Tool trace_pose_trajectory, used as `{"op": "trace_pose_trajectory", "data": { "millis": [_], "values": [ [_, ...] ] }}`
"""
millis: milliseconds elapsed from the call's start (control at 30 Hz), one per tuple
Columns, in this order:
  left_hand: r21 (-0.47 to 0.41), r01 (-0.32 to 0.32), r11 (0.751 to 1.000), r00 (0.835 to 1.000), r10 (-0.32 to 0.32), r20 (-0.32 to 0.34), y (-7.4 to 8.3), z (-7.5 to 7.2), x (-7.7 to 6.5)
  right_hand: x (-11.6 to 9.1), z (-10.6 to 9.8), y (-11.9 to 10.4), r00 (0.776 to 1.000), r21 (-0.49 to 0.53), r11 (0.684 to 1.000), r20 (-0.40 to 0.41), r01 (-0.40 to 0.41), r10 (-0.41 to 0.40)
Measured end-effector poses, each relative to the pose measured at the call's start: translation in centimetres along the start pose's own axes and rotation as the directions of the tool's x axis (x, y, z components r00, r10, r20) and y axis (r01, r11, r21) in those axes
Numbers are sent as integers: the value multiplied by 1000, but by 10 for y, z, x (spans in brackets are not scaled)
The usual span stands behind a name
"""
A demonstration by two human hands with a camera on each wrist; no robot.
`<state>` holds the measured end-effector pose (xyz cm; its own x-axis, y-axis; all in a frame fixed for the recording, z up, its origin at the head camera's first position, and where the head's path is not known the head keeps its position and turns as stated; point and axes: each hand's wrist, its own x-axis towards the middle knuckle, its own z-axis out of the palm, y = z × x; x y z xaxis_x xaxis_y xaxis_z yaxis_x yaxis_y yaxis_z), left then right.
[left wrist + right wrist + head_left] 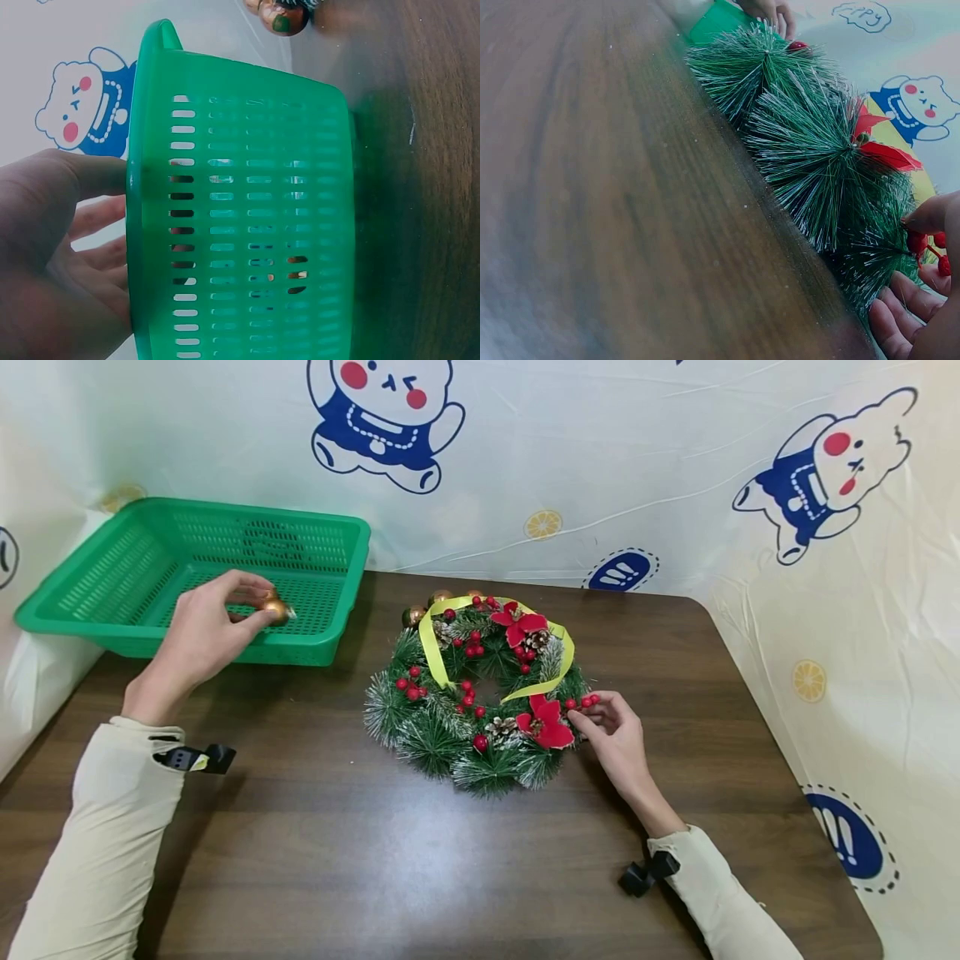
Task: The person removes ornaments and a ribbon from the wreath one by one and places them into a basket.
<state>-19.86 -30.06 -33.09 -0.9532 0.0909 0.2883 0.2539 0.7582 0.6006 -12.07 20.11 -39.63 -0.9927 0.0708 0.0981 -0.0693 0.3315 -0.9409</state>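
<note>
My left hand (206, 627) pinches a small cluster of shiny gold baubles (276, 608) over the near side of the green basket (300, 647). In the left wrist view the basket wall hides those baubles and the fingertips. A green Christmas wreath (427, 739) lies on the table, dressed with red poinsettias (546, 723), red berries, pinecones and a yellow ribbon (433, 652). At its right edge my right hand (617, 739) grips the wreath, thumb and fingers around a sprig of red berries (917, 241). More gold baubles (413, 616) sit at the wreath's far left edge.
The slotted basket stands at the table's far left corner, against a pale curtain (637, 460) printed with cartoon bears. Brown wooden tabletop (360, 860) spreads in front of the wreath. Black wrist cameras (219, 759) are strapped at both sleeves.
</note>
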Motion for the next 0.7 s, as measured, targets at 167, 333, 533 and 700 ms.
{"op": "trace_pose_trajectory", "data": {
  "millis": [167, 333, 533, 700],
  "values": [
    [5, -17, 1000, 1000, 17, -4, 0, 1, -2, 0, 0, 0, 1000, -7, 1000, -1, 1, -1],
    [6, -18, 1000, 1000, 18, -1, 1, 0, -3, 0, 1, 0, 1000, -3, 1000, 3, -3, 3],
    [6, -36, 999, 999, 36, -3, 3, 0, -2, -2, 1, 1, 1000, -18, 1000, -1, -1, 1],
    [5, -40, 999, 999, 40, -16, 6, 2, -3, -1, 0, -1, 1000, -31, 999, -4, 12, -12]
  ]
}}
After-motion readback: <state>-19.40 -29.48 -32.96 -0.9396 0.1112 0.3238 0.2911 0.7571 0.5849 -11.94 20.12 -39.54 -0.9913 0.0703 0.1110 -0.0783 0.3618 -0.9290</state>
